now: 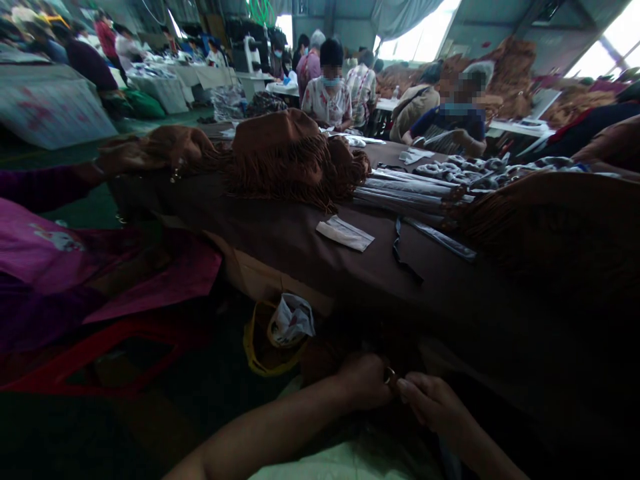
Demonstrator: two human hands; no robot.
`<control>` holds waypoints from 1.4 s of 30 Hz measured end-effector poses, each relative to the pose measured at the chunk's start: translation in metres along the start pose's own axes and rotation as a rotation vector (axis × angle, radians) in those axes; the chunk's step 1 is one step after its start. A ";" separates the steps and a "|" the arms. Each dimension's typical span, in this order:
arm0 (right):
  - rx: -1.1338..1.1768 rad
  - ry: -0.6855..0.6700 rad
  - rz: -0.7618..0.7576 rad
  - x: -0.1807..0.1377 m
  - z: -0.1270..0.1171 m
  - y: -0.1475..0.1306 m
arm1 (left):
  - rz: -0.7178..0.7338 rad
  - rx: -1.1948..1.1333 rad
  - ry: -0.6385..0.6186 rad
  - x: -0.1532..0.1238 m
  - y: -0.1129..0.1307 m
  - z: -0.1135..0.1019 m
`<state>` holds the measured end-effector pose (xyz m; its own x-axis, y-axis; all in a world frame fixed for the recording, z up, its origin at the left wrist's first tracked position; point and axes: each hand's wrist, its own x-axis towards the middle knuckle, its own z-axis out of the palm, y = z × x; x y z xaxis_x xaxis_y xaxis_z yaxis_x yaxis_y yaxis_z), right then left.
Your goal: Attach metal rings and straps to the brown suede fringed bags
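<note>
My left hand (364,380) and my right hand (431,400) meet low in the view, below the table's front edge, in deep shadow. Their fingertips pinch together around a small metal ring (389,375) on a dark brown piece that I cannot make out. Both hands are closed around it. On the brown table (280,233) above lies a heap of brown fringed suede bags (290,157), well beyond my hands.
A co-worker's sleeve in purple and pink (45,247) reaches onto the table from the left. A white packet (345,233), black straps (400,250) and wrapped bundles (405,193) lie on the table. A yellow-rimmed bag (275,333) hangs below. Other people sit at tables behind.
</note>
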<state>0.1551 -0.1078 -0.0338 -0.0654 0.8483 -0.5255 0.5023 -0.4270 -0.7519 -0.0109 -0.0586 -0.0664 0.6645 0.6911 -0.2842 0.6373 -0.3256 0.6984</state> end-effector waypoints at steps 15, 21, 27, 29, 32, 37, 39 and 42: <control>0.300 -0.228 0.245 -0.008 -0.004 0.011 | 0.352 0.382 0.173 0.007 -0.009 0.030; 0.195 -0.359 0.264 0.004 -0.018 0.019 | 0.470 0.416 0.138 0.000 -0.011 0.046; 0.118 -0.308 0.243 0.016 -0.015 0.021 | 0.297 0.326 0.159 -0.001 -0.008 0.043; 0.072 -0.279 0.208 0.019 -0.011 0.020 | 0.248 0.305 0.128 0.001 -0.005 0.040; -0.003 -0.241 0.141 0.021 -0.007 0.020 | 0.225 0.283 0.058 0.003 0.000 0.040; -0.156 -0.114 0.048 0.014 -0.007 0.015 | 0.167 0.184 0.046 0.001 0.003 0.038; -0.286 0.025 0.018 0.010 -0.007 0.010 | 0.157 0.074 0.045 -0.002 0.002 0.032; -0.468 0.171 -0.013 0.006 -0.001 -0.002 | 0.198 -0.205 0.080 -0.009 -0.001 0.021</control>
<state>0.1549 -0.1021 -0.0350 0.0484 0.9086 -0.4149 0.8380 -0.2630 -0.4781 -0.0094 -0.0776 -0.0787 0.7298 0.6788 -0.0818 0.4009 -0.3279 0.8554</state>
